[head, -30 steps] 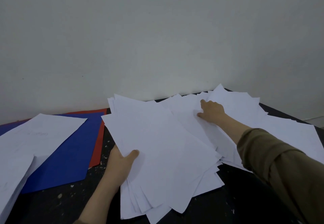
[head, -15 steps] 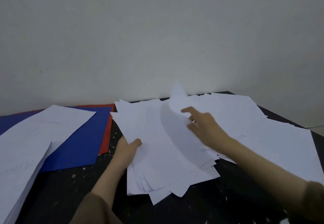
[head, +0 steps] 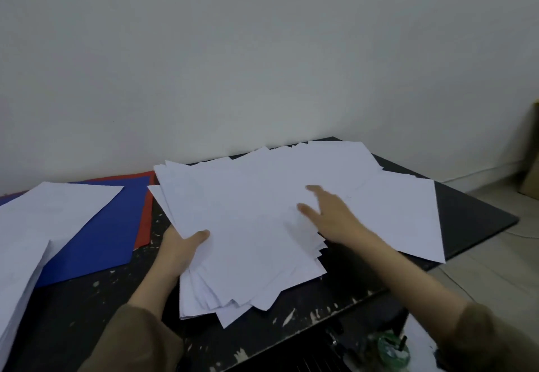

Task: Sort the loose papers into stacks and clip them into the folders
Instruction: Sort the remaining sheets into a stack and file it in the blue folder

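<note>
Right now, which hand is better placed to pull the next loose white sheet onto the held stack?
Right hand: it is open over the loose white sheets, holding nothing. The left hand grips the fanned white paper stack.

You have one view only, from a wide-angle camera worn on the head. It faces forward and down across the black table [head: 472, 214] toward the pale wall [head: 262, 51], which fills the upper half. It sits close: both forearms enter from the bottom edge and the table's far edge meets the wall. No second view exists, so nothing overlaps
</note>
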